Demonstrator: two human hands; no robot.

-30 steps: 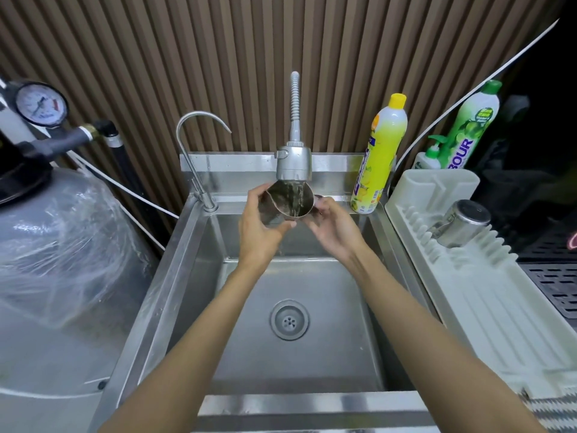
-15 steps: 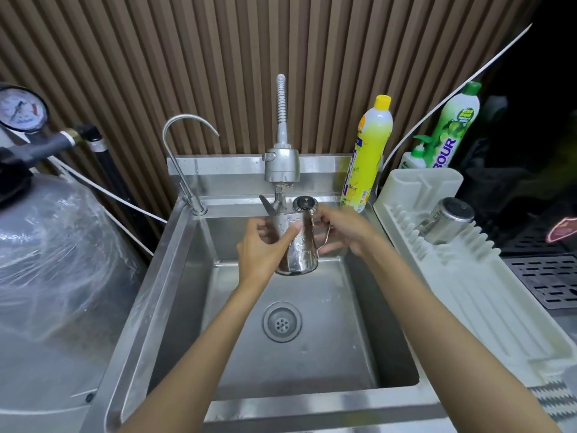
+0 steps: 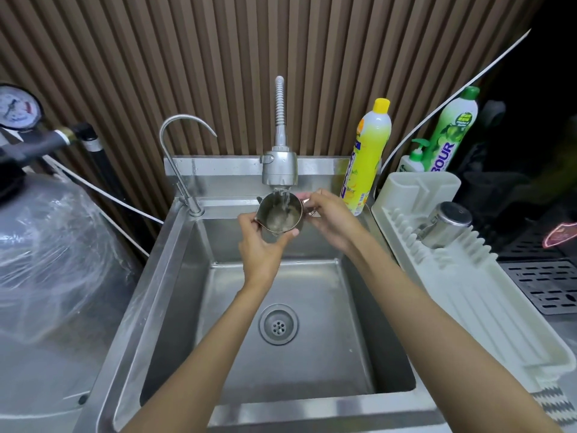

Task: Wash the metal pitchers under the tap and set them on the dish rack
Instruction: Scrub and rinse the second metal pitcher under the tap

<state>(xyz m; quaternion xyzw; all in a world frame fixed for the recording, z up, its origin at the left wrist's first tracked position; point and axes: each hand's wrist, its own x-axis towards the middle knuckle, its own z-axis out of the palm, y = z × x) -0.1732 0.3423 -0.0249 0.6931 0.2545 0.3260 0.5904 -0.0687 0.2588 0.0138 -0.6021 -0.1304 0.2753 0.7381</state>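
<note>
With left hand [image 3: 260,245] gripped pitcher [image 3: 281,217] body, with right hand [image 3: 332,220] pinched its handle; held it between them, mouth-up under tap [image 3: 278,168] just above. Judged stiff, wet, slippery, heavier once filled; handle plus body safest hold.

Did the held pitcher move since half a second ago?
Yes. The pitcher rose closer to the tap head, and water now falls into its mouth.

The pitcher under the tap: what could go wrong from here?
1. Water from the tap pours straight into the pitcher, where it churns. It may overflow and splash beyond the sink.
2. The left hand and right hand grip wet metal, so the pitcher might slip and drop.
</note>
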